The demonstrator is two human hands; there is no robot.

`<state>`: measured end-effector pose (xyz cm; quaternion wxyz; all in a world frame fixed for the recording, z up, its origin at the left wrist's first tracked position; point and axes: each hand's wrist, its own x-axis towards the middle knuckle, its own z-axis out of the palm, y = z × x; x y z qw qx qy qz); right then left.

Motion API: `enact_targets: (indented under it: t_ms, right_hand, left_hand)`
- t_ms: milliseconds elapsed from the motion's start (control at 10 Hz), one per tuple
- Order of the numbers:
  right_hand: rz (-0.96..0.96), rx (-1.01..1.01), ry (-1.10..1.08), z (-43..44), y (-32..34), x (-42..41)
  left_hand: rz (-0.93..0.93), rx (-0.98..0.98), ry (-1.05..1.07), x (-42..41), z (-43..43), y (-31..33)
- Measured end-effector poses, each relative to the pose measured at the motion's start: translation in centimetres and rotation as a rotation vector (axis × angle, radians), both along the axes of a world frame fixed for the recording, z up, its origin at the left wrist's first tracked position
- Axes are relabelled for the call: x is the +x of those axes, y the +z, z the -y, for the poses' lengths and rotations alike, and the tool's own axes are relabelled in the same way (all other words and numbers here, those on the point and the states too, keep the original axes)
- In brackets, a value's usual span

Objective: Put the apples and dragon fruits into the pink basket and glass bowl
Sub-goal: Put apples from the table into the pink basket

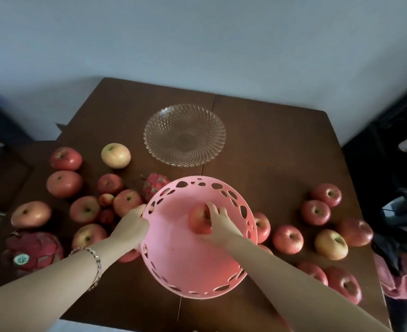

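Pink basket [173,248] tilted, mouth facing camera. Left hand [133,227] grips its left rim. Right hand [218,220] fingers curled round apple [197,222] inside, stem pit under the fingers.

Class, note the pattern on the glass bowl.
The glass bowl has swirling ribs and a scalloped rim; head view.

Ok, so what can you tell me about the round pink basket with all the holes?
The round pink plastic basket has a smooth, bowl-shaped inside and oval holes cut all around its wall below the rim. It sits on the dark brown wooden table and seems tipped toward the camera. The left hand grips its left rim. The right hand reaches inside, holding a red apple, the only fruit in it.
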<state>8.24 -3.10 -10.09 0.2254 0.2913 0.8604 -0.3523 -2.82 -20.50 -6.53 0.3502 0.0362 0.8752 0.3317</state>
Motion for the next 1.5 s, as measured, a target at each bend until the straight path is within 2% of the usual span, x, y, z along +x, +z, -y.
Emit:
enact_targets:
  t_ms: [100, 200, 300, 400, 500, 600, 700, 800, 900, 1000, 1100, 1200, 1300, 1400, 1500]
  right_hand:
    - [0.015, 0.008, 0.069, -1.8, 0.4, 0.8]
    - [-0.177, 0.09, 0.073, -3.8, 2.4, 1.4]
    - [-0.53, 0.349, -0.156, -7.7, 5.1, 3.2]
    - [-0.087, 0.337, -0.193, -11.8, 5.4, 5.6]
    - [0.287, 0.138, -0.042, -12.2, 2.6, 6.6]
    - [0.253, 0.122, 0.049, -10.9, 0.5, 6.6]
    - [0.196, 0.161, 0.065, -11.1, 0.5, 6.4]
    - [0.128, 0.306, -0.019, -12.0, 2.1, 6.8]
    - [-0.091, 0.469, -0.187, -12.7, 5.6, 7.0]
    - [-0.351, 0.409, -0.245, -12.1, 8.2, 6.3]
    - [-0.411, 0.192, -0.086, -8.9, 8.9, 4.4]
    - [-0.29, 0.104, 0.141, -4.6, 7.1, 1.7]
    - [-0.231, 0.284, 0.423, -1.6, 4.3, -1.0]
    - [-0.156, 0.456, 0.549, -0.7, 2.1, -2.5]
    - [-0.116, 0.492, 0.509, -0.9, 0.4, -2.8]
  left_hand:
    - [-0.026, -0.009, -0.022, 0.1, -1.0, -1.0]
    - [-0.049, -0.072, -0.067, 0.4, -1.8, -1.2]
    - [-0.093, -0.118, -0.126, 0.8, -2.0, -1.1]
    - [-0.127, -0.151, -0.179, 1.2, -1.9, -1.2]
    - [-0.13, -0.196, -0.198, 1.5, -2.4, -1.1]
    - [-0.14, -0.182, -0.194, 1.6, -2.7, -0.6]
    - [-0.148, -0.17, -0.191, 1.5, -2.9, -0.3]
    - [-0.153, -0.149, -0.185, 1.5, -2.9, -0.5]
    - [-0.165, -0.105, -0.17, 1.7, -3.1, -0.8]
    - [-0.206, -0.087, -0.153, 2.3, -3.8, -1.2]
    - [-0.2, -0.047, -0.149, 2.8, -4.5, -1.3]
    - [-0.212, -0.095, -0.172, 3.3, -5.2, -0.9]
    - [-0.25, -0.136, -0.225, 3.1, -5.1, -1.0]
    - [-0.331, -0.2, -0.307, 3.0, -4.8, -1.5]
    - [-0.59, -0.322, -0.535, 3.5, -5.0, -1.8]
